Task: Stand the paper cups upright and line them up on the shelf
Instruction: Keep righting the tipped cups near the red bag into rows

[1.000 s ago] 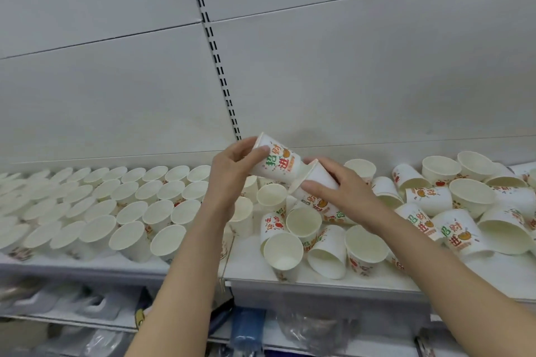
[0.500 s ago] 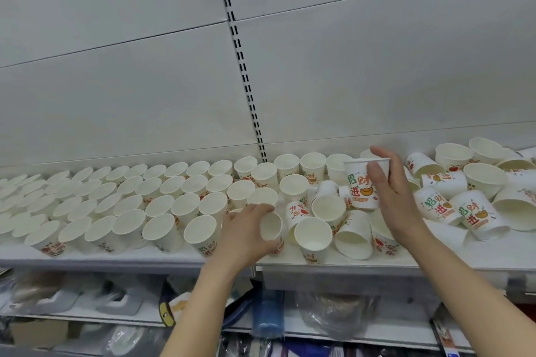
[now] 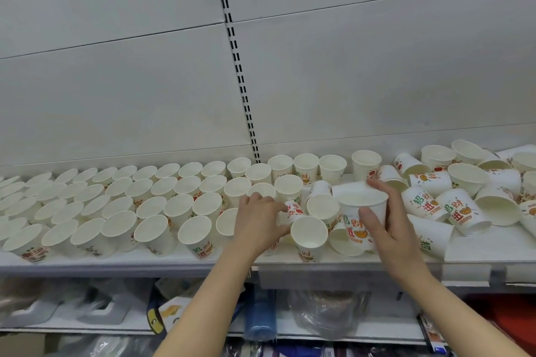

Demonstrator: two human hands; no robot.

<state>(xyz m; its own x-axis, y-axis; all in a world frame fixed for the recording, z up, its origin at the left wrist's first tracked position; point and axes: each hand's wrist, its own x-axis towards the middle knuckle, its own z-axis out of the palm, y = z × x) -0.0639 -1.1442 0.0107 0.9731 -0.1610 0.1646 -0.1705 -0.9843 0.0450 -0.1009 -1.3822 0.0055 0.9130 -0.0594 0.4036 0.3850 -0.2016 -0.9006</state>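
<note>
Printed white paper cup (image 3: 362,220), upright, gripped by right hand (image 3: 388,226), now lowered to shelf (image 3: 348,259) front; left hand (image 3: 258,220) fingers curl on tipped cup (image 3: 291,211). Rows growing, right pile (image 3: 464,191) remains.

Head view looks down, close over shelf (image 3: 348,259)

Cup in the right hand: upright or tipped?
Upright. The cup in the right hand has its open rim facing up and its print reading level.
</note>
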